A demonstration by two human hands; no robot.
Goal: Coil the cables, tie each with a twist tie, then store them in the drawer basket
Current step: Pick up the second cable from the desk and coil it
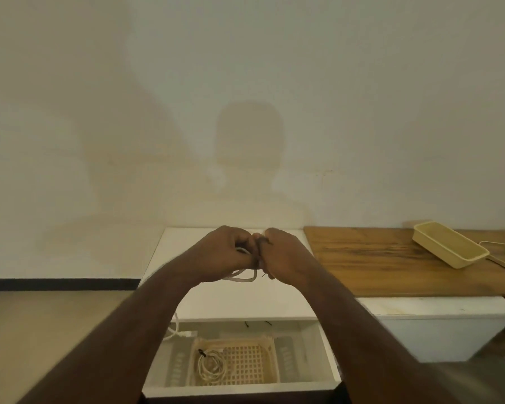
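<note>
No readable text, labels or numbers anywhere.

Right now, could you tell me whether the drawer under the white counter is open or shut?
Open. The drawer is pulled out toward the person, so its basket shows from above, with one tied coiled cable lying inside.

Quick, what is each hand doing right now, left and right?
Left hand: closed, gripping the coiled white cable.
Right hand: closed, pinching the dark twist tie at the coil.
</note>
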